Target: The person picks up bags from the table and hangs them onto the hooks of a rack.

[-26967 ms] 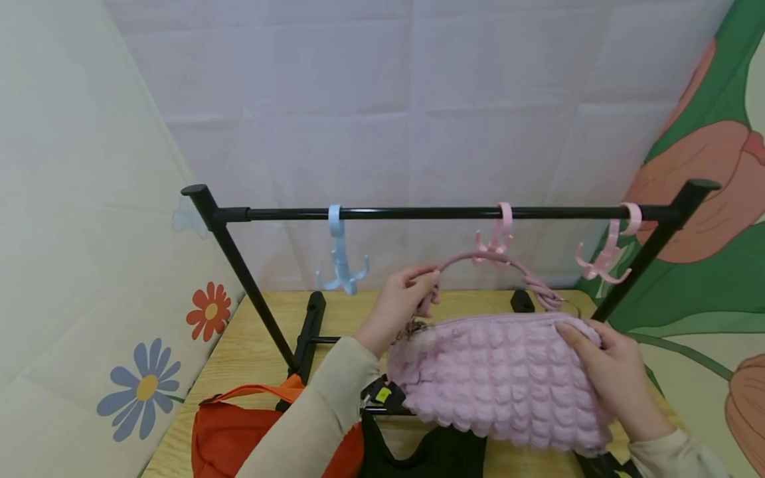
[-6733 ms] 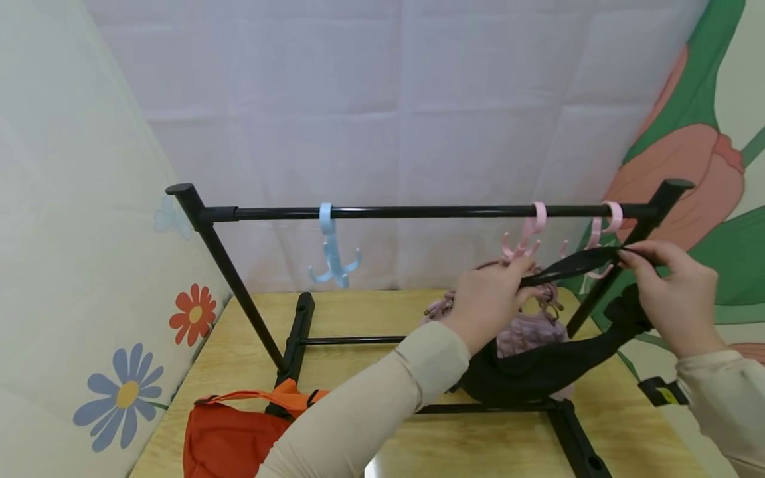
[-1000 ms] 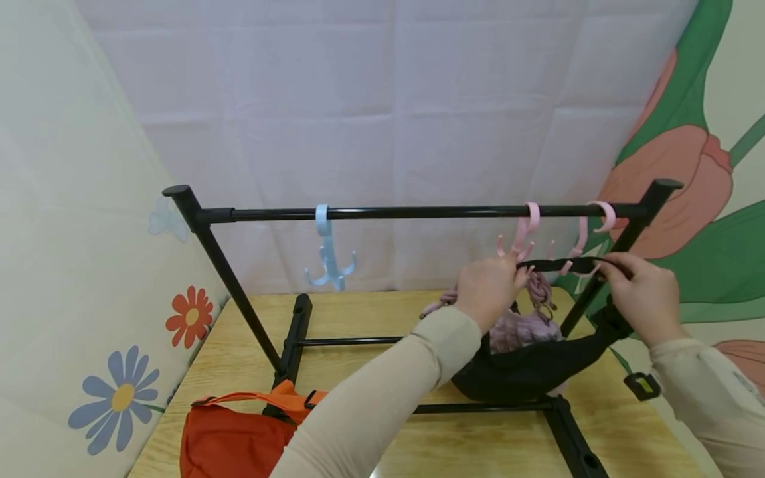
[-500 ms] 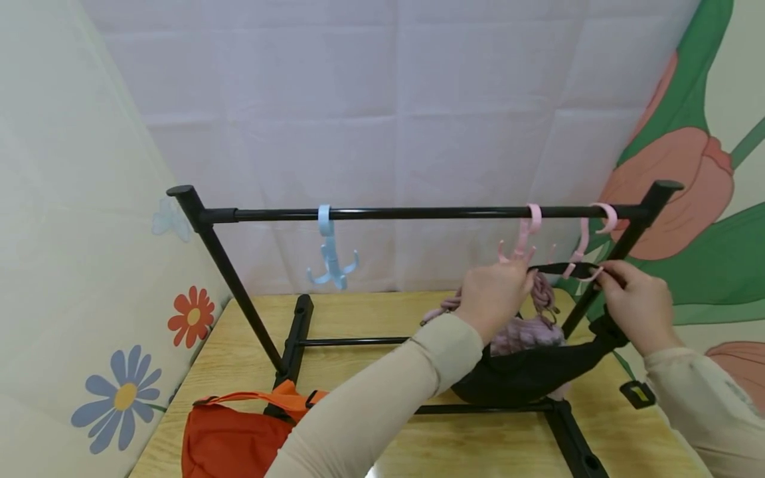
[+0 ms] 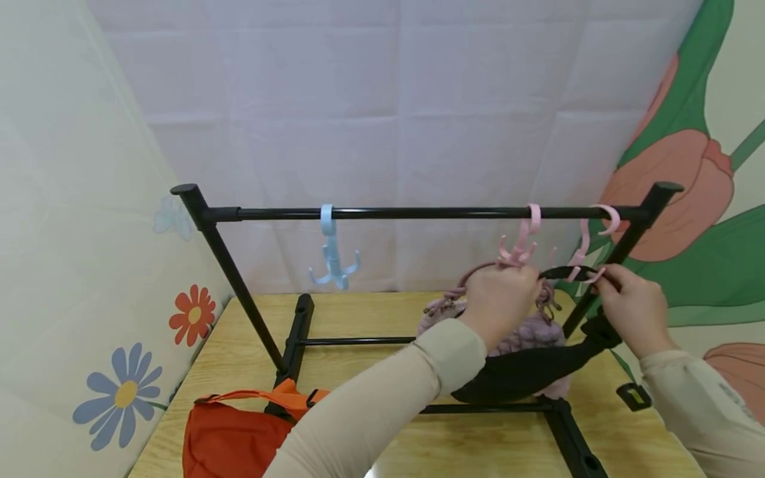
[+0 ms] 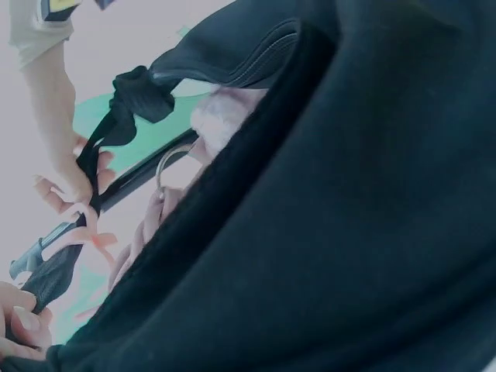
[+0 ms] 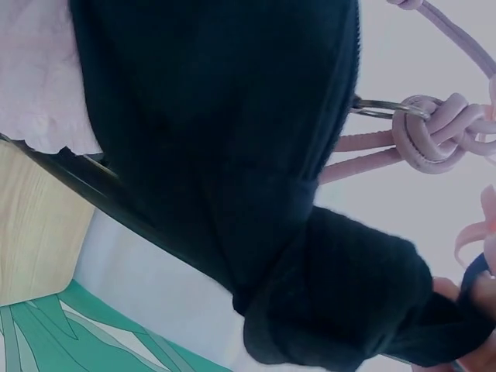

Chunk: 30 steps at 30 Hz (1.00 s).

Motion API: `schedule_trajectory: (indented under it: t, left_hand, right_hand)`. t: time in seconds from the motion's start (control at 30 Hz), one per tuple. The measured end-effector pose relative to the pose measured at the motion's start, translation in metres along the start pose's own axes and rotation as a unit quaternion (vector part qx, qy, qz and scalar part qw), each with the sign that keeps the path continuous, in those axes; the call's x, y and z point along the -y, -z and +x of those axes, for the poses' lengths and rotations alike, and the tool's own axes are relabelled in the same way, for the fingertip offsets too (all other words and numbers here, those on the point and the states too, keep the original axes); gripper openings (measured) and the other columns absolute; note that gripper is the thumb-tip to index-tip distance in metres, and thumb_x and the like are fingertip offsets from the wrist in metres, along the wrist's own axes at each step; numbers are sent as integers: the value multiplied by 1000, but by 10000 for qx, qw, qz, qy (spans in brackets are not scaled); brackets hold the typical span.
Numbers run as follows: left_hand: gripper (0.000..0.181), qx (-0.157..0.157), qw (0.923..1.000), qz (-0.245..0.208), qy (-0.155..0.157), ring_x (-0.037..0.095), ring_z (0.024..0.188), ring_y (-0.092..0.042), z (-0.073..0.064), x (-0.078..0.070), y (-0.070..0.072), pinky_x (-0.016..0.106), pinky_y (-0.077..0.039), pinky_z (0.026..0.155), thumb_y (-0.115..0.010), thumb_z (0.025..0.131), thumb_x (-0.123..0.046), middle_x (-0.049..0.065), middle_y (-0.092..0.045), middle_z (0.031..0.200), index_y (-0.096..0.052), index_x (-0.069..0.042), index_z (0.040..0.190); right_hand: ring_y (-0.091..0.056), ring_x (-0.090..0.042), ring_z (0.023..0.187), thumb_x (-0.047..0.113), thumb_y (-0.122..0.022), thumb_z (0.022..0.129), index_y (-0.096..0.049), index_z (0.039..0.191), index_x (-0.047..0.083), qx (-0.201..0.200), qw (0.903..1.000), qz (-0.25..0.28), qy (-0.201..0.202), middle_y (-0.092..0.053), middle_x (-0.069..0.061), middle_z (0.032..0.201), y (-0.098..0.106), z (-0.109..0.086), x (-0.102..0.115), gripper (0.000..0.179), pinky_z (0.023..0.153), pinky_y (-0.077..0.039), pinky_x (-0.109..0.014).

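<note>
In the head view, my left hand (image 5: 502,299) and right hand (image 5: 636,309) pinch a black bag's strap (image 5: 560,273) at two places. Between them the strap lies behind the upturned prongs of the right pink hook (image 5: 578,257). Below hangs the black bag (image 5: 526,375), with a thick knot in its strap (image 7: 341,287) in the right wrist view. Behind it a puffy pink bag (image 5: 528,335) hangs by its handle at the other pink hook (image 5: 518,255). My left fingers (image 6: 27,322) grip the strap in the left wrist view, where the black bag fills much of the frame.
A black rack's top bar (image 5: 418,213) carries the hooks, including a bare light blue hook (image 5: 333,262) at left. An orange-red bag (image 5: 233,438) lies on the wooden table (image 5: 358,315) at front left. A black buckle (image 5: 633,396) dangles near my right sleeve.
Long before, both hands held the pink bag; it now hangs. The black strap, stretched higher between my hands earlier, has come down at the right pink hook's prongs. My right hand moved slightly left and down.
</note>
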<state>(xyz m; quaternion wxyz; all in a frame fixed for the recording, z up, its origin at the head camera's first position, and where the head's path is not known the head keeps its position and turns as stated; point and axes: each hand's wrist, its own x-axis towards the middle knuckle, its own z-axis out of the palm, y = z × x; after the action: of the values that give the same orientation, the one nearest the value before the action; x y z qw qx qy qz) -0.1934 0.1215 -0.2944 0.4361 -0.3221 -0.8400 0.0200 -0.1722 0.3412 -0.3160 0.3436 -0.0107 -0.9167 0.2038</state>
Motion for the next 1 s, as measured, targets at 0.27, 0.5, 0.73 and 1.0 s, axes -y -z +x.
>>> schedule_trajectory:
  t: [0.27,0.5,0.73,1.0]
  left_hand:
    - [25,198,9992,-330,87,-1,40,-40,-14,-5,-8,20,-32,37,-52,100,-42,-14,-48,55,-66,-28,84]
    - [23,723,9908,-1126,185,-1,38,-42,-27,-9,-11,18,-29,36,-53,101,-33,-13,-53,54,-67,-23,86]
    - [19,844,9872,-1338,220,-1,42,-49,-42,-17,-17,16,-33,39,-56,100,-26,-12,-61,60,-68,-20,88]
    - [17,1411,9761,-1506,677,1,53,-56,-53,-28,-19,19,-43,51,-56,100,-31,-12,-65,72,-70,-22,99]
  right_hand:
    - [-36,-9,46,3,-57,96,-66,89,-3,51,10000,47,-3,-65,-20,71,-2,-2,-1,13,46,-28,-31]
    - [-35,-7,44,4,-54,97,-66,95,-5,73,9999,94,-87,-66,-22,74,-4,-4,-1,15,43,-27,-29]
    - [-40,-6,43,3,-54,98,-67,100,-7,-93,9998,199,22,-67,-25,77,-9,-12,1,16,41,-28,-28]
    - [-53,-21,50,3,-56,97,-67,100,-7,-270,9994,197,-54,-67,-24,76,-13,-18,3,15,44,-32,-28]
